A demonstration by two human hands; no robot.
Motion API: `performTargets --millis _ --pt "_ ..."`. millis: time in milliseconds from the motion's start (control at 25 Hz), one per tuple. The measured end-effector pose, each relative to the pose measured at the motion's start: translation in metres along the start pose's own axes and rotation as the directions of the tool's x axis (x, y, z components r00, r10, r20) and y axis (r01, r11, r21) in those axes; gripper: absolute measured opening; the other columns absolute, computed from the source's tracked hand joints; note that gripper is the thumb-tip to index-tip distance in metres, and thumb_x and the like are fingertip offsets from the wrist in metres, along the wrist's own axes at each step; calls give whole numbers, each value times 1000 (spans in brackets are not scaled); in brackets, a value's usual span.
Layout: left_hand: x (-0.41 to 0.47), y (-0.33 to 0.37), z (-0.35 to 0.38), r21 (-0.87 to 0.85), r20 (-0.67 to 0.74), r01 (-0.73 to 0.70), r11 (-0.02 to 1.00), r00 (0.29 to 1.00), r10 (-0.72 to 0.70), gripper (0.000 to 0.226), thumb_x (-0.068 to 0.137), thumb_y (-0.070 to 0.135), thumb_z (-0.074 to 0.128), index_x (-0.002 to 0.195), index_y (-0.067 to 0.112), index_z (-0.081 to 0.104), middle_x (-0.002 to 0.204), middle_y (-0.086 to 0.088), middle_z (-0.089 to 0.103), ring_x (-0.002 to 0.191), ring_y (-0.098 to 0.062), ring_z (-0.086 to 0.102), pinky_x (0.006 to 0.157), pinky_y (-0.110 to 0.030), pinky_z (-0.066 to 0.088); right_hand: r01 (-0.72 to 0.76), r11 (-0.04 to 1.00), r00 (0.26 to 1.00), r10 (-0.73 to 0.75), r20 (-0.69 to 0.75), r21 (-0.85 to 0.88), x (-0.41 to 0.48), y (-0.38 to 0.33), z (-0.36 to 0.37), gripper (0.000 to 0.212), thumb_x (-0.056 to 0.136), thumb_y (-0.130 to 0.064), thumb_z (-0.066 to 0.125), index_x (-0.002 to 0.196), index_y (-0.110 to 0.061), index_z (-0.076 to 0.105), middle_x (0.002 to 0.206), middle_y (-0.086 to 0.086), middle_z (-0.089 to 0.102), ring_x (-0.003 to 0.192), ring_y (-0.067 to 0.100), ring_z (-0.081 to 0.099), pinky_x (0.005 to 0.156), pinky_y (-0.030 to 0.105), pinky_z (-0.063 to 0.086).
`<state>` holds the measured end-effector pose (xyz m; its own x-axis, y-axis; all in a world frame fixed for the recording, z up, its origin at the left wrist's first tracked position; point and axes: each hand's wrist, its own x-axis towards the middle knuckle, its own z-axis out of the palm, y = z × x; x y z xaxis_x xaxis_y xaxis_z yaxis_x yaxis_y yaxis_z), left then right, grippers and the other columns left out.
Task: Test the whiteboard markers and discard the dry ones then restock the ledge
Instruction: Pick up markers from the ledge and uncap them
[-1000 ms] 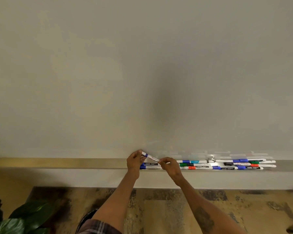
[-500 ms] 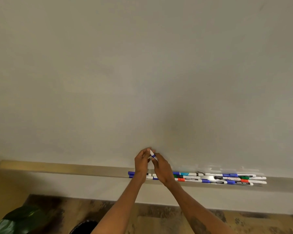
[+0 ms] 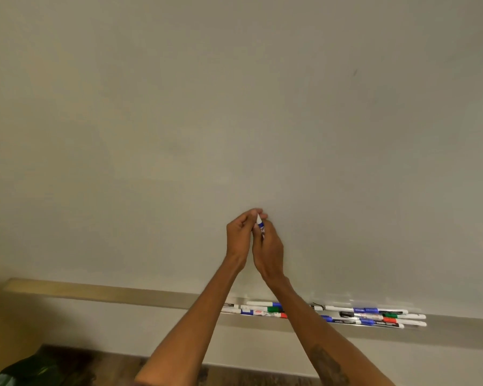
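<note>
Fingers (image 3: 248,217) of your left hand (image 3: 239,235) are curled in, pinching the top end of the blue-banded marker (image 3: 260,223). Your right hand (image 3: 269,247) grips the barrel just below. You've got it nearly upright between both hands, close in front of the whiteboard (image 3: 234,107) and well above the ledge (image 3: 95,292). Cap on or off? I can't tell from here.

Now, watch this. If that cap is tight, it could let go all at once. Your hands would jerk apart, and the cap or the marker could drop to the floor (image 3: 109,369) and roll. A pinch that close to the tip could also leave ink on your fingers. And mind your forearms: both cross right over the row of markers (image 3: 368,316) lying on the ledge, so a dropped elbow could sweep some off.

As for the board, it's pale grey, with a faint dark speck (image 3: 354,72) at the upper right. The ledge runs left to right beneath it, with the markers bunched toward the right half, blue, green, red and black mixed together. Below that there's a pale wall strip (image 3: 123,327), then dark patterned floor, and a leafy plant (image 3: 25,371) in the near left corner.
</note>
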<state>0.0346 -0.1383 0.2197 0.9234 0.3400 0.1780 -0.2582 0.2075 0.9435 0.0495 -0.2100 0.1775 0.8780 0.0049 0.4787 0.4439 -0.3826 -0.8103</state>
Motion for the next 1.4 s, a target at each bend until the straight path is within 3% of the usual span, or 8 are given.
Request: performTargets --millis 320,440,600,800,960,1080,1200,1400 --pt "33 91 28 -30 17 -209 977 978 209 23 102 21 51 104 9 72 92 -8 75 89 -17 71 81 -25 57 114 993 954 -121 -273 -42 57 -76 -12 51 100 -54 35 97 -12 63 76 -1 65 62 12 57 58 24 47" --pt "49 127 25 -44 -3 -379 924 925 380 28 104 23 48 105 1 65 94 -13 73 94 -25 70 89 -34 57 185 976 942 -144 -302 113 68 -96 -14 31 103 -33 42 119 -13 60 97 -4 61 82 7 58 71 16 46" --pt "78 187 27 39 -7 -585 810 811 585 20 101 19 54 110 3 62 91 -13 70 87 -26 70 86 -35 58 255 951 919 -182 -351 175 91 -127 -30 45 106 -18 39 150 -17 34 107 0 53 85 8 56 74 12 47" --pt "120 251 32 318 51 -822 472 512 857 26 93 22 67 114 7 67 106 -5 71 98 -12 66 89 -24 53 419 848 867 -266 -422 325 122 -181 -68 31 102 -16 51 132 -20 58 99 5 65 77 17 68 79 26 58" --pt "163 279 28 539 117 -832 133 230 966 37 101 30 52 123 3 65 127 -5 65 128 -12 52 113 -42 40 420 762 893 -252 -373 492 148 -207 -88 26 102 -10 47 119 -6 66 105 10 70 93 22 70 91 36 56" --pt "182 282 23 612 186 -786 88 252 950 47 104 34 45 139 3 52 146 -10 51 146 -23 32 124 -40 19 456 689 889 -321 -327 564 162 -215 -96 35 101 -1 37 125 -9 61 112 9 70 110 23 66 101 37 51" --pt "182 279 25 603 189 -794 73 231 954 50 102 33 45 140 1 49 150 -12 43 146 -21 24 120 -48 27 456 623 890 -333 -312 635 173 -224 -91 28 101 -2 47 126 -10 55 115 6 71 115 22 65 102 36 50" --pt "187 278 23 632 185 -774 42 203 962 52 102 34 43 141 1 48 150 -16 43 147 -6 9 119 -44 27 502 679 862 -341 -376 536 179 -241 -77 29 102 -31 39 111 -14 61 97 3 71 87 18 62 79 31 49"
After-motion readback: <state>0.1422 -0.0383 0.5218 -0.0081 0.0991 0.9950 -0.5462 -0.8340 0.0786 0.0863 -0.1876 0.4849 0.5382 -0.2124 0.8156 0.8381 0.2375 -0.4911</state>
